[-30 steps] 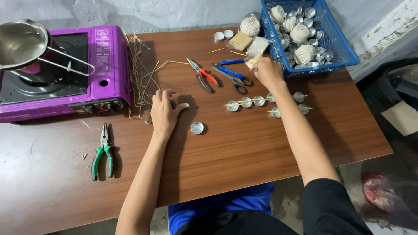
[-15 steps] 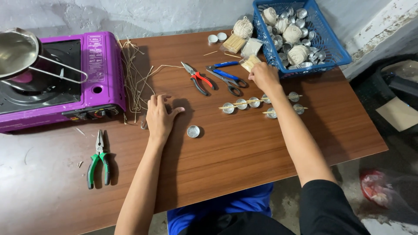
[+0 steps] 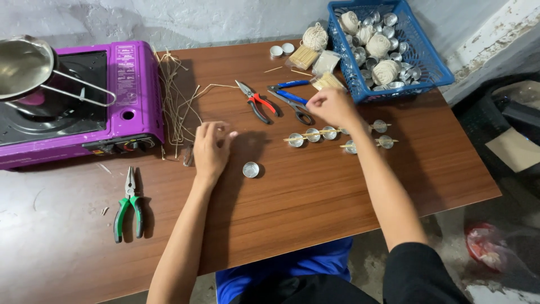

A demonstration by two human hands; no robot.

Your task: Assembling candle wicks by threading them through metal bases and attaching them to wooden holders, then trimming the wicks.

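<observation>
Seen from above, a person's two bare hands work over a brown wooden tabletop (image 3: 315,208). The left hand (image 3: 211,147) lies palm down on the wood, fingers loosely spread, gripping nothing. A single small round metal cup (image 3: 251,169) sits just right of this hand, not touching it. The right hand (image 3: 333,107) is curled, fingers pinched together; what it pinches cannot be made out. It hovers at the far edge of two rows of similar cups (image 3: 337,135), each row threaded along thin wooden sticks. These cups are shallow, silvery and round.

Beyond the cups lie blue-handled scissors (image 3: 289,98) and red-handled pliers (image 3: 256,103). Further beyond and to the right of the cups is a blue basket (image 3: 430,62) of twine balls and more cups. Left of the cups, a bundle of pale wicks (image 3: 179,110) lies beside a purple stove (image 3: 132,95) bearing a metal pot (image 3: 22,67). Green-handled pliers (image 3: 129,205) lie nearer, far left of the cups.
</observation>
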